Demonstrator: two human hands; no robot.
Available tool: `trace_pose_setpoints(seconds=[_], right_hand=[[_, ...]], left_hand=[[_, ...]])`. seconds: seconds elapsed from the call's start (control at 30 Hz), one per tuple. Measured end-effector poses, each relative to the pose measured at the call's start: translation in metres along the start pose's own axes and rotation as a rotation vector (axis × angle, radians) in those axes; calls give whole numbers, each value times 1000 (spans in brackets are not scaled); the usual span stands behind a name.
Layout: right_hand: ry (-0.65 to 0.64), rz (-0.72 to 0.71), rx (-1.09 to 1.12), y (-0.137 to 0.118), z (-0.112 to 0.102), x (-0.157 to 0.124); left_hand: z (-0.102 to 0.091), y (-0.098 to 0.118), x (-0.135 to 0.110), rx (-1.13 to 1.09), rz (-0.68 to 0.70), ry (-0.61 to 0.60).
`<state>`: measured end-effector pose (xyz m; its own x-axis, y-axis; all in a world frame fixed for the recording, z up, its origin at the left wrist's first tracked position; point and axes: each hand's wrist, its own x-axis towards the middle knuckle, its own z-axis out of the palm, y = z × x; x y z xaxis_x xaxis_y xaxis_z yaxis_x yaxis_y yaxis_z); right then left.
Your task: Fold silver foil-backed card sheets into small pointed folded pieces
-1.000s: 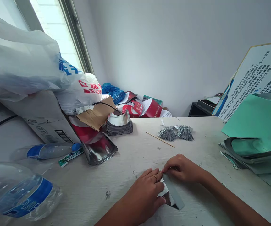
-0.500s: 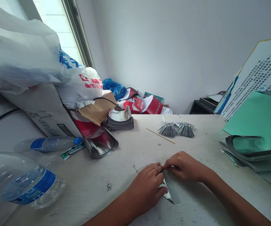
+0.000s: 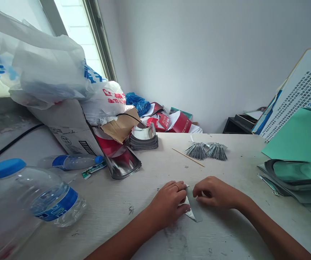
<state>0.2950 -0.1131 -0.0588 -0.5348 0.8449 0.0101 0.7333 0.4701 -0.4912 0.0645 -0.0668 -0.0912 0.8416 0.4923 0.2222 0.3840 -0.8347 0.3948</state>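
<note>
A small piece of silver sheet (image 3: 192,206), folded into a pointed shape with a shiny side and a dull grey side, lies flat on the table. My left hand (image 3: 171,204), wearing a ring, holds it down from the left, fingers near its upper tip and thumb on its shiny face. At the right edge of the sheet, my right hand (image 3: 212,193) rests with thumb and fingers curled together; whether anything is between the fingertips is hidden. Farther back are two fan-shaped bundles of thin silver strips (image 3: 197,151) and a thin wooden stick (image 3: 188,157).
Curved stacks of sheets (image 3: 144,139) and shiny sheets (image 3: 123,164) lie left of centre. Bottles (image 3: 55,202), a green tube (image 3: 93,169), a carton (image 3: 74,126) and plastic bags (image 3: 49,68) crowd the left. Grey sheets (image 3: 293,178) and a green board (image 3: 298,139) stand right.
My right hand has shifted from the sheet's upper tip to its right edge, slightly apart from my left hand. The view has turned a little to the left.
</note>
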Motion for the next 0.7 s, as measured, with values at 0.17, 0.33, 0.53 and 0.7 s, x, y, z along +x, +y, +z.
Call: trace_pose_setpoints(seconds=[0.17,0.33,0.53,0.7], right_hand=[[-81,17,17,-4,3,1],[-54,-8,-21,-3,11,3],[66,-144,-134,-7,20,9],[129,-184,-186,-11,23,11]], left_hand=[[-9,-2,1,11,-95,9],[-11,-1,1,15,-103,5],[-12,-3,2,6,-81,2],[-15,-2,3,-31,-88,4]])
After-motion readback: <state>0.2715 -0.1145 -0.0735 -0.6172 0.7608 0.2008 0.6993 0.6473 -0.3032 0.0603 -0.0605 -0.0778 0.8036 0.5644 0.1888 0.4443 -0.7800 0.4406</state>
